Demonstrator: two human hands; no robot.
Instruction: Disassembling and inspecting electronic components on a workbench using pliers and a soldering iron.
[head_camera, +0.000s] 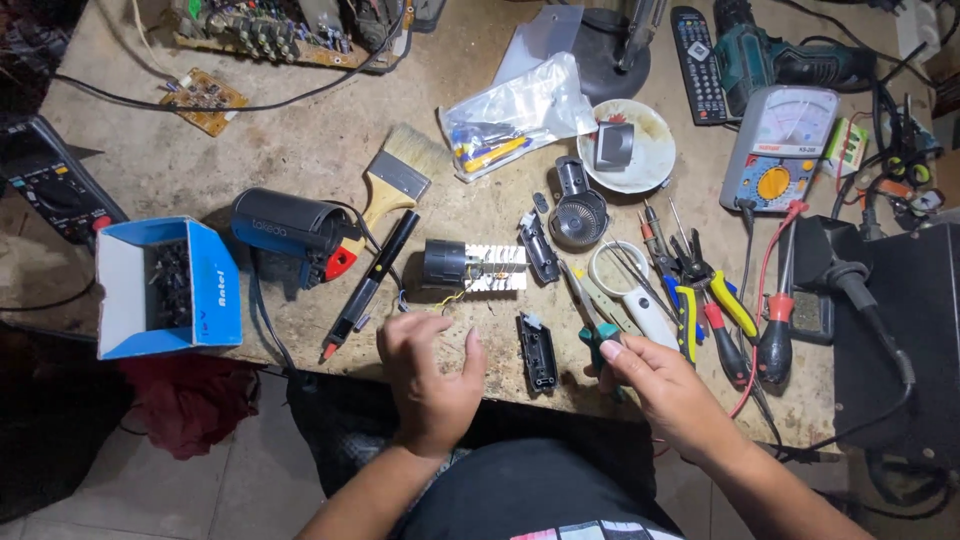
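Observation:
My left hand (430, 375) hovers over the bench's front edge with its fingers loosely curled and its palm hidden. It is just below a black cylinder with a finned metal heat sink (472, 265) that trails thin wires. My right hand (655, 385) grips the green handles of a small pair of pliers (597, 338), whose jaws point away up the bench. A black plastic shell half (538, 350) lies between my hands. A second black shell piece (540, 250) lies farther back, and a round grille part (578, 215) sits beside it.
Screwdrivers and yellow-handled pliers (720, 300) crowd the right, beside a white-handled magnifier (630, 290). An analog meter (780, 145), a white bowl (645, 170), a plastic bag (515, 110) and a paintbrush (400, 175) lie behind. A blue box of screws (215, 285) stands at the left.

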